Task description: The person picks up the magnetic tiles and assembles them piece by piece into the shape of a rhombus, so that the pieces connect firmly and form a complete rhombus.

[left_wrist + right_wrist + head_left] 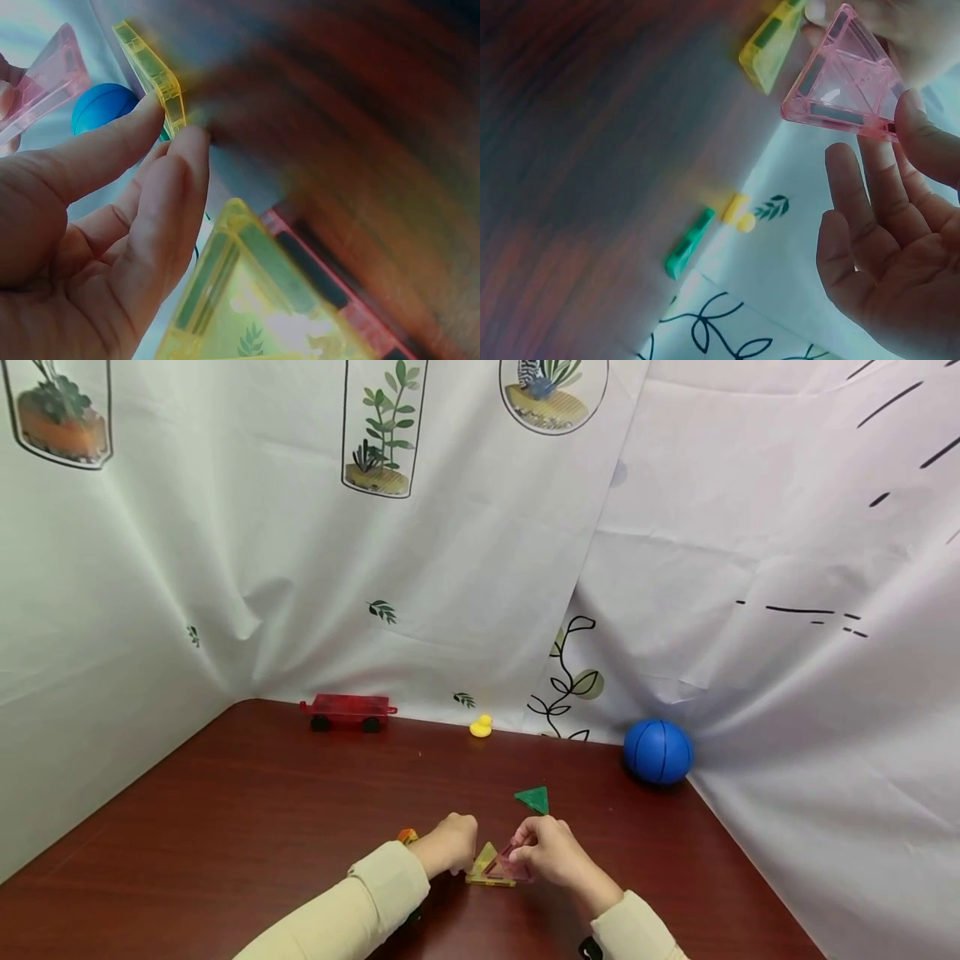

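Observation:
My left hand (pixel 452 842) pinches a yellow triangular magnetic tile (pixel 156 67) by its edge, between thumb and fingertips. My right hand (pixel 557 858) holds a see-through pink triangular tile (pixel 847 79) by one corner, with the other fingers spread apart. In the head view the pink tile overlaps the yellow one, low over the table (pixel 247 827). Close to the left hand stands another yellow triangular tile (pixel 259 307), a red strip with dark insets along its side. My left forearm mostly hides that group in the head view, where an orange piece (pixel 407 836) peeks out.
A green triangular tile (pixel 534 799) lies just beyond the right hand. Along the back edge are a red toy wagon base (pixel 348 708) with black wheels, a yellow rubber duck (pixel 481 727) and a blue ball (pixel 658 752). White printed cloth (pixel 465 568) hangs around the table.

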Available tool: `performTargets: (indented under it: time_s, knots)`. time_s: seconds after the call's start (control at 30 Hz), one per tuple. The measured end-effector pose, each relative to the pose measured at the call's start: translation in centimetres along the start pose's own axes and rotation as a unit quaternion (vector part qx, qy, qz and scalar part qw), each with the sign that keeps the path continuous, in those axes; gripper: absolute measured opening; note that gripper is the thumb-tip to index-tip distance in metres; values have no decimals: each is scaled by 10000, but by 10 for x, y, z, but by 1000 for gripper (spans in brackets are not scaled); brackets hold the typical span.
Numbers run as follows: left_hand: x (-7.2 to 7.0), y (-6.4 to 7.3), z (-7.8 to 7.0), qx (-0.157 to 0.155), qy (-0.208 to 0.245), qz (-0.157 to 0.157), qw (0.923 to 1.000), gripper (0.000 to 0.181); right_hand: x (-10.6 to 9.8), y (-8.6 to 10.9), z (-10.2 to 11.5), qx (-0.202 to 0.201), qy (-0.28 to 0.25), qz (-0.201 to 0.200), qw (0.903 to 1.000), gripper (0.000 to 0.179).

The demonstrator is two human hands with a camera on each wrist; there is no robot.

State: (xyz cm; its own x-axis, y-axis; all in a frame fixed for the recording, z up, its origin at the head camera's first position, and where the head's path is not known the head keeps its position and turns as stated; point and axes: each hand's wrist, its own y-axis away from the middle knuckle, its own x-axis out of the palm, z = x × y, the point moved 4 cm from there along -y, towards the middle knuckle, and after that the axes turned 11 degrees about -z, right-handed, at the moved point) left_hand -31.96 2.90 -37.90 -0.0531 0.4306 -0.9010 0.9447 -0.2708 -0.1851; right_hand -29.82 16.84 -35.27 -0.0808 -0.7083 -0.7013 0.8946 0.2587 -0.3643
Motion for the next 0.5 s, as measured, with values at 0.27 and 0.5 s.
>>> performTargets:
  time_s: [0.27, 0.5]
  knots:
    - [1, -3, 1, 27, -1, -30, 10000, 25, 16, -2, 1, -465, 237, 40, 9986, 15]
    - [2, -3, 1, 30, -106, 18, 9999, 24, 22, -3, 2, -534, 222, 51, 9983, 15]
